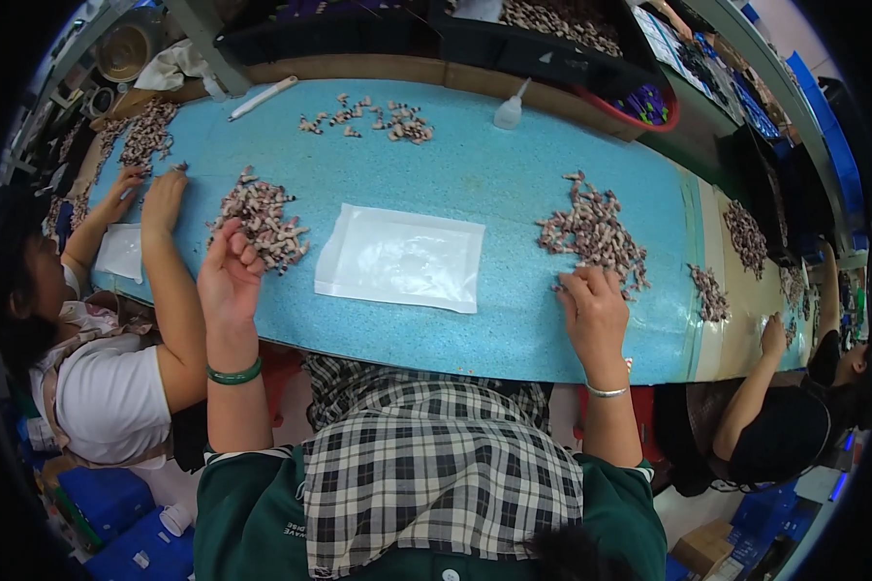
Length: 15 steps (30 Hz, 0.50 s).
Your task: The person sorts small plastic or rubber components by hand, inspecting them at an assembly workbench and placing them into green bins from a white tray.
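My left hand (pixel 231 273) is turned partly palm up with its fingers curled, at the near edge of a heap of small cream-and-maroon pieces (pixel 260 218). Whether something sits inside those fingers is hidden. Over on the right, my right hand (pixel 594 308) points down, fingertips drawn together at the near side of a second heap of similar pieces (pixel 596 228). What its fingertips hold is too small to make out. Between both hands a flat white plastic packet (pixel 400 258) lies on the blue table (pixel 436 165).
Toward the back are scattered pieces (pixel 397 124), a white pen-like tool (pixel 264 98) and a squeeze bottle with a thin nozzle (pixel 510 108). Dark bins (pixel 543 66) and a red basin (pixel 676 108) stand behind. Co-workers sit at left (pixel 116 387) and right (pixel 775 426), each beside more heaps.
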{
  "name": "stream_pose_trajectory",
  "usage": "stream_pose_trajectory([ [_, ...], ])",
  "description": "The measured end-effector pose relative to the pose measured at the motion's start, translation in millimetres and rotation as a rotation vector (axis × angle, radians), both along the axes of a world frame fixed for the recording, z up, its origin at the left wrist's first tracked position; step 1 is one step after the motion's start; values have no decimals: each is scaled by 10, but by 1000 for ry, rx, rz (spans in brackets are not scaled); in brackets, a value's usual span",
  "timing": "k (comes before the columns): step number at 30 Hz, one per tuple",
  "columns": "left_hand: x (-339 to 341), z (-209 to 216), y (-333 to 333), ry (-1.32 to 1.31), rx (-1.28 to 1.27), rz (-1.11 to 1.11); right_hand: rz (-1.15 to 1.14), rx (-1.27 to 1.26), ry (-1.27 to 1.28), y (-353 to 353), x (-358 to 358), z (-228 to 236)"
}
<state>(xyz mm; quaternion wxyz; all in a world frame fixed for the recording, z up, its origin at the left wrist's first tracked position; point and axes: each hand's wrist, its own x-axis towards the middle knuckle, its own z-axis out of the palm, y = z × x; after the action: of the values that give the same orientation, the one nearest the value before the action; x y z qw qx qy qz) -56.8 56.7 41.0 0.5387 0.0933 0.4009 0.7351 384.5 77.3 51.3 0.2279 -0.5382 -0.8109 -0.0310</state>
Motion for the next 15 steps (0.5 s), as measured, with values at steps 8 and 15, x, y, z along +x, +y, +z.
stream_pose_trajectory([
  [8,455,131,480,710,-51,-202,44,-25,-36,23,-91,-13],
  [15,426,134,1437,2076,-152,-134,152,-168,362,97,-361,-80],
])
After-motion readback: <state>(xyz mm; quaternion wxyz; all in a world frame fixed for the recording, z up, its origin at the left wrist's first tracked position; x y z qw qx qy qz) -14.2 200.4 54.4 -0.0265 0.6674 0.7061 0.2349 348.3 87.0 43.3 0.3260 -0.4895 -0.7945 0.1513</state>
